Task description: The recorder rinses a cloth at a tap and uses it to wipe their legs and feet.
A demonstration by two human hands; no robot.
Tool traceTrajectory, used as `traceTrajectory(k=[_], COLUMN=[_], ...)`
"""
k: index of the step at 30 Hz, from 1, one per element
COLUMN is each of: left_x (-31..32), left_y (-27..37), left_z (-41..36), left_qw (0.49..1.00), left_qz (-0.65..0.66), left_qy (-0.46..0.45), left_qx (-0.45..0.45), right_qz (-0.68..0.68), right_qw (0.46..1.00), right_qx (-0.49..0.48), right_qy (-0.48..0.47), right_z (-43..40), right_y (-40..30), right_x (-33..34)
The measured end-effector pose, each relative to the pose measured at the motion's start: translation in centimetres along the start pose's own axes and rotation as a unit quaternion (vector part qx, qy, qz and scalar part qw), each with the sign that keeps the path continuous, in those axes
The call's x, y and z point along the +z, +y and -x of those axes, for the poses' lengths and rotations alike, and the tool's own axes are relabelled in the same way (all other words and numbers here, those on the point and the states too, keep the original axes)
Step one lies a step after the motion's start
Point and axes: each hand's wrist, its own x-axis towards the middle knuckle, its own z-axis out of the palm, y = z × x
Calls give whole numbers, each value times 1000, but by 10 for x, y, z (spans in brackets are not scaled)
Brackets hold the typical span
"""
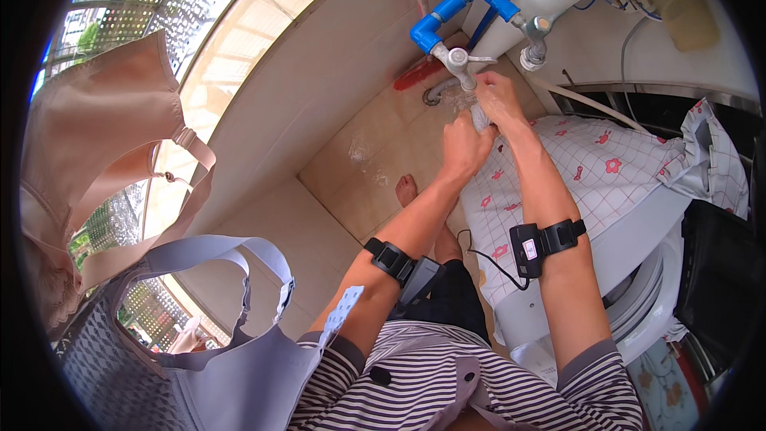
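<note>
A small wad of pale wet cloth [479, 118] is squeezed between my two hands, just below a metal tap [459, 66]. My left hand [465, 146] is closed around its lower end. Above it, my right hand [500, 99] grips the upper end, with its fingers close to the tap's spout. Splashing water [462, 99] shows behind the hands. Most of the cloth is hidden by my fingers, so its kind cannot be made out.
Blue pipes [449, 12] feed the tap and a second tap [534, 42]. On the right stands a washing machine [640, 299] under a flowered cover [574, 155]. Bras [233, 371] hang close on the left. Water [362, 152] lies on the tiled floor [341, 191] near a bare foot [406, 190].
</note>
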Motion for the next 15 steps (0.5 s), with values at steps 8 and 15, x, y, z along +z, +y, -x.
traceTrajectory(k=[8,15], left_x=[-21,-45], left_y=[79,75], left_z=[47,28], left_qw=[170,735], left_qz=[812,523], left_qy=[-430,-359], left_qx=[-357,-240], right_qz=[-507,-249], right_qw=[766,950], right_qx=[-201,-70], right_qy=[-340,-177], right_z=[94,106], right_y=[-29,-83], right_x=[-38,-31])
